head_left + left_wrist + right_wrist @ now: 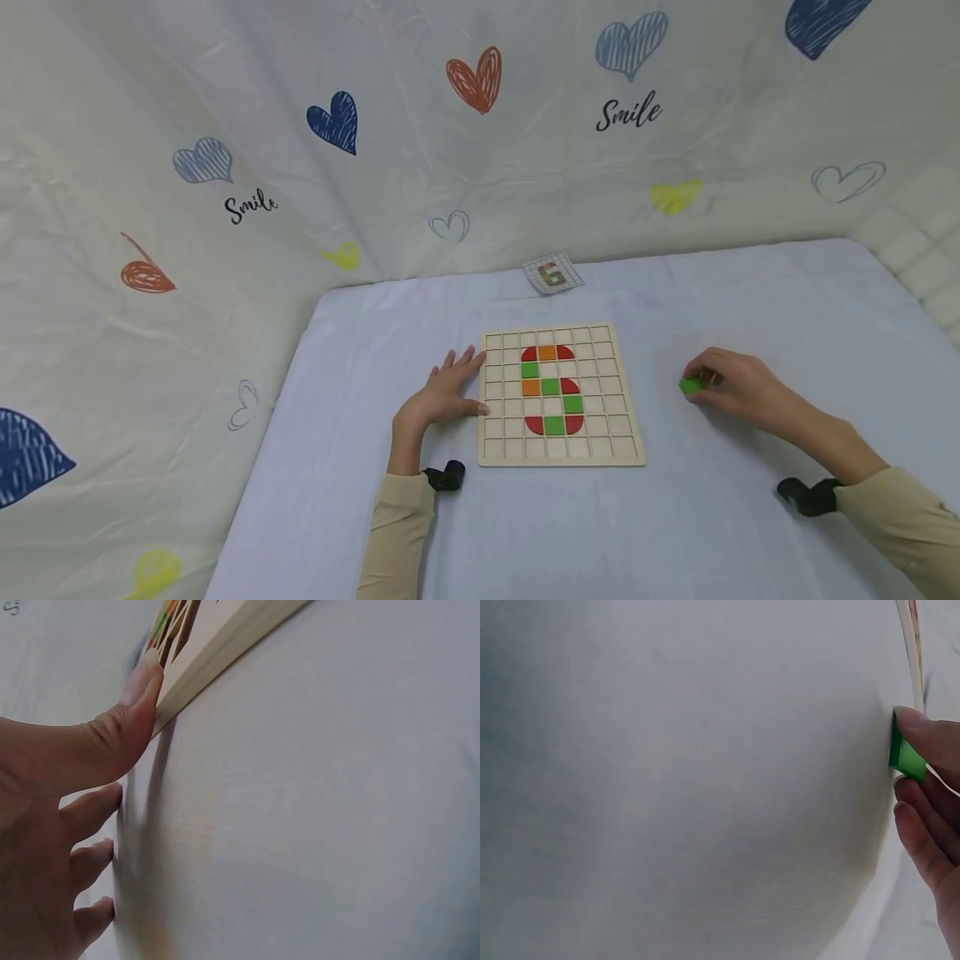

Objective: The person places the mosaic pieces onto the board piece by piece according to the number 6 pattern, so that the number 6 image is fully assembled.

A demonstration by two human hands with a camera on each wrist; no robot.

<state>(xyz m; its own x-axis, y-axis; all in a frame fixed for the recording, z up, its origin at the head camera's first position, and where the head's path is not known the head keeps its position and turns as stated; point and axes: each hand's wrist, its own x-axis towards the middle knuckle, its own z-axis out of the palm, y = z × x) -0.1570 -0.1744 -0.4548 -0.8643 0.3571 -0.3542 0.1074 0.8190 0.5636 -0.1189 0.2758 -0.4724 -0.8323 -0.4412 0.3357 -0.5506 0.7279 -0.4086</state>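
Observation:
A square wooden grid board [502, 450] lies mid-table, with red, orange and green tiles set in its cells. My left hand [441, 393] is at the board's left side, fingers spread; in the left wrist view its thumb [112, 739] touches the board's edge [217, 667]. To the right of the board, my right hand [750, 390] pinches a green block [691, 385] between thumb and fingers. The right wrist view shows that same green block [907, 754] close to the table surface; whether it touches is unclear.
Behind the board, at the table's far edge, lies a small card [553, 274] with a gridded coloured pattern. A white cloth [360, 350] covers the table. Black wrist cameras [810, 497] sit at both cuffs. A printed curtain [420, 133] hangs behind.

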